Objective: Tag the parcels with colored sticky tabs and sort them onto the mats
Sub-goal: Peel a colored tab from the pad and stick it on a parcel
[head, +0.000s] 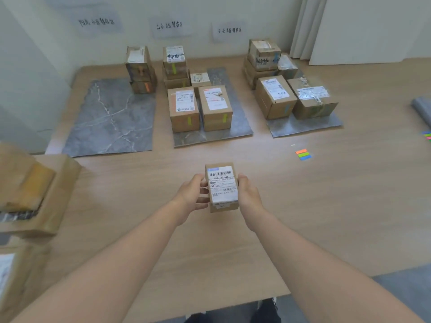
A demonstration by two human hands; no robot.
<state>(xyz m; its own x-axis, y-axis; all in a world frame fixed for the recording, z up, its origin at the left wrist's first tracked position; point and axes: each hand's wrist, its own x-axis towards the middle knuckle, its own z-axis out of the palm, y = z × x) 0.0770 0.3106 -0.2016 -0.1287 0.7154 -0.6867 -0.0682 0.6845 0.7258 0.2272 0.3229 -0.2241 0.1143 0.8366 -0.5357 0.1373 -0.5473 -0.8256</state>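
Observation:
A small cardboard parcel [222, 186] with a white shipping label facing up sits between my two hands above the wooden floor. My left hand [191, 197] grips its left side, and my right hand [248, 194] grips its right side. A pad of orange, green and blue sticky tabs [303, 154] lies on the floor to the right. Three grey marble-look mats lie ahead: the left mat [109, 122] with stacked parcels [140, 71] at its far corner, the middle mat [210, 136] with several tagged parcels, and the right mat [303, 127] with several more.
Untagged cardboard boxes [30, 192] are piled at the left edge. More coloured tabs [427, 135] and a grey roll [422, 108] lie at the far right. Three handwritten paper signs [170, 26] hang on the wall above the mats.

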